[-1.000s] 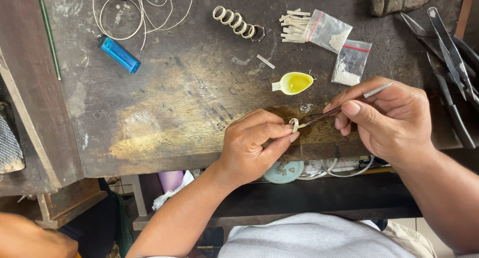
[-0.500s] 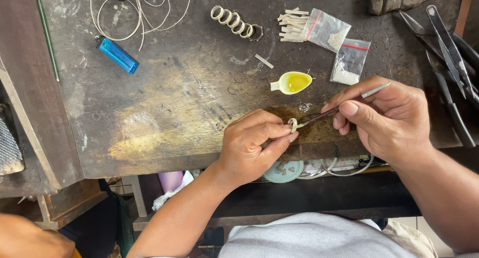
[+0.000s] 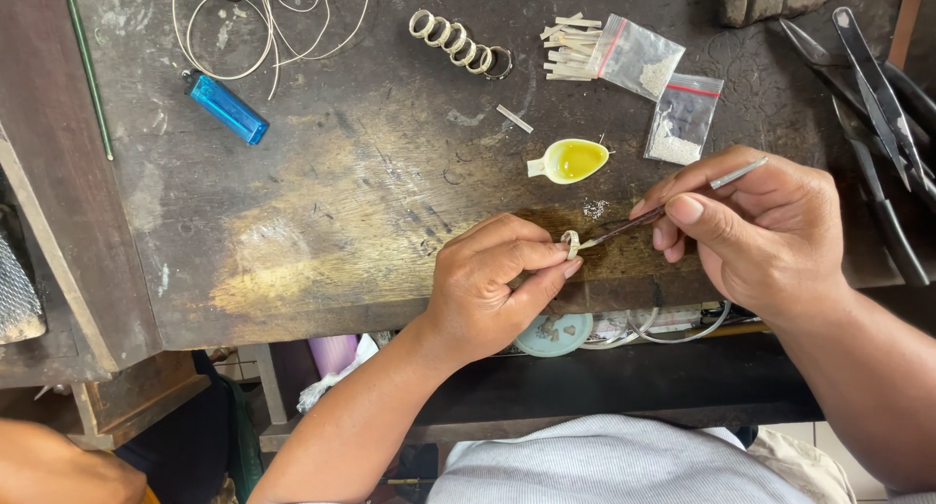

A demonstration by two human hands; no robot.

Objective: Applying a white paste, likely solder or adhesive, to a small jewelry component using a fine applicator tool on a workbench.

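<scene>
My left hand [image 3: 492, 285] pinches a small pale metal ring [image 3: 571, 244] between thumb and forefinger, near the front edge of a worn dark workbench [image 3: 341, 212]. In my right hand [image 3: 765, 236] is a thin tool [image 3: 673, 207] with a metal back end, held like a pen. Its dark tip touches the ring. A small white spoon-shaped dish of yellow liquid [image 3: 572, 161] sits just beyond the two hands. A little pile of white powder [image 3: 593, 210] lies on the bench by the tool's tip.
At the back lie a row of pale rings [image 3: 460, 48], a bundle of flat strips [image 3: 570, 51], two small clear bags [image 3: 658, 85], a blue lighter [image 3: 227, 107] and coiled wire [image 3: 273, 17]. Dark shears and pliers [image 3: 877, 104] lie at right. Another person's limb [image 3: 58, 470] shows bottom left.
</scene>
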